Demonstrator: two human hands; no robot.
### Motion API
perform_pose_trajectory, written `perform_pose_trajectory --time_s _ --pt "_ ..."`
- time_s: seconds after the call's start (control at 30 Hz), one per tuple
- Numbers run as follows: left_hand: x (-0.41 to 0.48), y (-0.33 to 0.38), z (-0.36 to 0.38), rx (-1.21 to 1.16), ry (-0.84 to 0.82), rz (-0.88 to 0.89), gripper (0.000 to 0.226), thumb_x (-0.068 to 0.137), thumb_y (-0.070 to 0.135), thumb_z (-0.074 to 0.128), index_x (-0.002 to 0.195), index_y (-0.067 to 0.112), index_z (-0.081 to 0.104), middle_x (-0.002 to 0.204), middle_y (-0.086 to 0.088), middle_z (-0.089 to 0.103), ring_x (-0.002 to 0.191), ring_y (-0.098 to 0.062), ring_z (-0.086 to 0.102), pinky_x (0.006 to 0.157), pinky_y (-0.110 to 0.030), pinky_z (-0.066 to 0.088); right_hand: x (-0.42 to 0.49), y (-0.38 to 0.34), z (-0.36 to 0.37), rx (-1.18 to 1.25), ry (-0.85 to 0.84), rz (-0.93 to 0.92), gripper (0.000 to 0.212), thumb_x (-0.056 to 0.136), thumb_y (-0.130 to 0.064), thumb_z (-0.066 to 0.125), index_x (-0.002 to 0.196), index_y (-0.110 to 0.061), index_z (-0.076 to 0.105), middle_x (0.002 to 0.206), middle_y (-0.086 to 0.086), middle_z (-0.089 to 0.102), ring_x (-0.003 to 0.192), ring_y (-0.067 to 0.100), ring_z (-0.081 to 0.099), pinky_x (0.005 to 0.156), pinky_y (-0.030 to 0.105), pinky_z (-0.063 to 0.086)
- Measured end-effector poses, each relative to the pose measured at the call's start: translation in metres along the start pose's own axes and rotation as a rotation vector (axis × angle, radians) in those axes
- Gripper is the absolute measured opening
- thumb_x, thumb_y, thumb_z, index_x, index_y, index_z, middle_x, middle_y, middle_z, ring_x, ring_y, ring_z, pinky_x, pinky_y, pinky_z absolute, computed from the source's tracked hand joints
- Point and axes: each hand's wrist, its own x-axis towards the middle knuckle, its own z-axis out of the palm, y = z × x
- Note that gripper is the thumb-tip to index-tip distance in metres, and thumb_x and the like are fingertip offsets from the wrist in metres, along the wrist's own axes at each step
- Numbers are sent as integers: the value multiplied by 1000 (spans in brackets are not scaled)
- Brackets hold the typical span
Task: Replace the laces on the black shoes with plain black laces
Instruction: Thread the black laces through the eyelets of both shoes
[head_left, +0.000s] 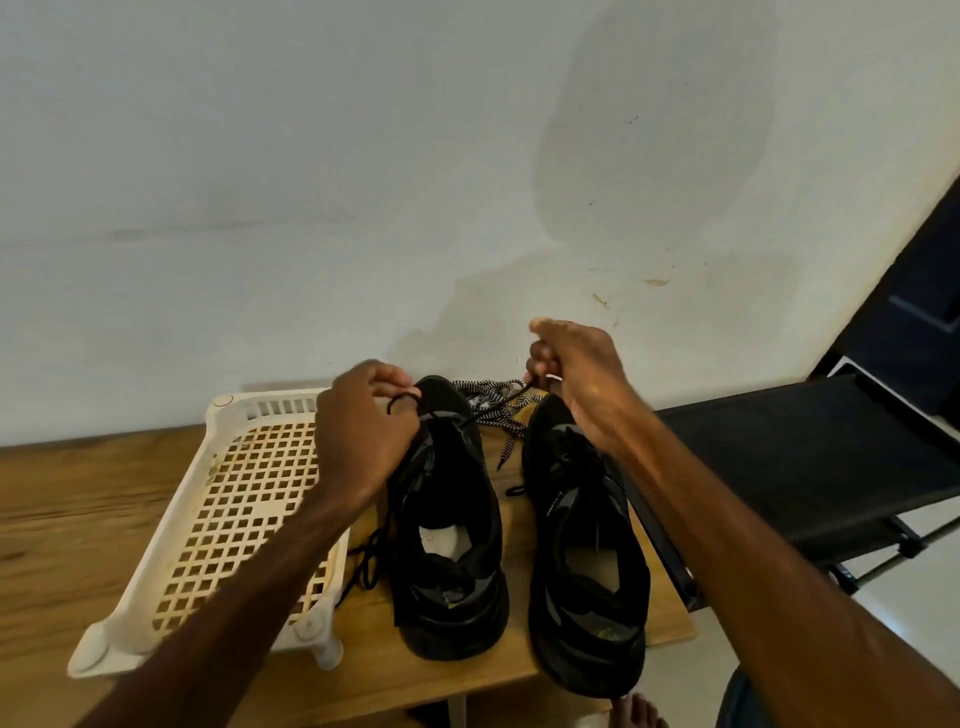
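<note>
Two black shoes stand side by side on the wooden table, heels toward me: the left shoe (449, 525) and the right shoe (584, 561). My left hand (363, 431) holds the left shoe near its toe and pinches a loop of plain black lace (366, 558), whose slack trails down beside the shoe. My right hand (576, 379) is raised above the right shoe's toe and pinches the other end of a black lace. A black-and-white patterned lace (498, 415) lies loose on the table behind the shoes.
A white perforated plastic tray (228, 519) sits upside-down-looking at the left of the shoes on the wooden table (67, 514). A black folding chair (810, 462) stands at the right, past the table edge. A pale wall rises just behind. A bare foot (639, 712) shows below.
</note>
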Motion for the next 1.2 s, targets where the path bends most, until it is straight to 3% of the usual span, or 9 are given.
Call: perform_pose_trajectory --time_s 0.1,0.23,0.47,0.57,0.67,0.77,0.93,1.07,1.2 --pt "15 1 -18 -73 220 118 13 89 9 73 98 17 69 93 11 74 77 4 66 67 -7 43 -5 15 11 -825 -142 -241 10 96 -14 65 98 -14 76 65 -22 58 61 -8 55 64 3 40" --pt "27 -1 -32 -154 414 119 12 95 18 68 107 17 66 102 12 72 84 -1 65 73 -14 49 -8 36 28 -1230 -372 -147 10 94 -17 72 97 -12 80 79 -5 64 76 9 63 70 19 45" --pt "26 -16 -27 -123 219 44 10 97 15 64 98 22 71 97 10 75 93 -3 70 80 -19 54 -9 11 23 -972 -273 -211 11 94 -23 73 88 -15 77 105 -5 73 103 8 65 95 27 45" --pt "22 -23 -21 23 74 40 10 95 15 67 95 20 76 96 11 75 92 -4 69 81 -24 54 -8 -6 17 -282 -113 -161 10 97 -21 69 99 -13 74 109 0 78 107 13 72 100 32 51" --pt "21 -28 -22 165 -5 26 10 93 19 70 95 20 79 95 7 76 88 -7 68 81 -24 49 -3 -11 8 288 97 -62 13 98 -16 67 106 -6 69 83 6 75 76 21 74 84 38 62" --pt "24 -29 -31 155 -6 -6 8 91 19 73 95 17 80 93 4 77 82 -6 70 76 -16 47 -1 1 5 -64 106 -10 20 101 -25 64 106 -8 73 67 -3 58 49 7 52 57 29 56" --pt "23 -10 -33 -374 -155 -87 8 89 13 76 93 18 80 84 -4 78 71 -19 75 59 -23 57 -7 33 21 -1304 -408 -122 23 95 -37 69 101 -18 81 93 -1 76 81 14 67 71 27 49" --pt "14 -1 -15 -308 -217 91 7 90 20 77 97 21 78 93 7 78 73 -16 75 58 -24 59 -10 24 28 -1218 -264 -186 19 96 -34 68 93 -21 82 86 -3 76 69 9 62 61 23 41" --pt "10 -8 -4 -45 -199 169 10 88 18 76 91 28 77 87 20 74 63 -6 68 66 -11 52 -8 2 13 -838 -194 -245 19 100 -29 64 94 -21 80 107 -9 77 98 1 66 84 24 47"
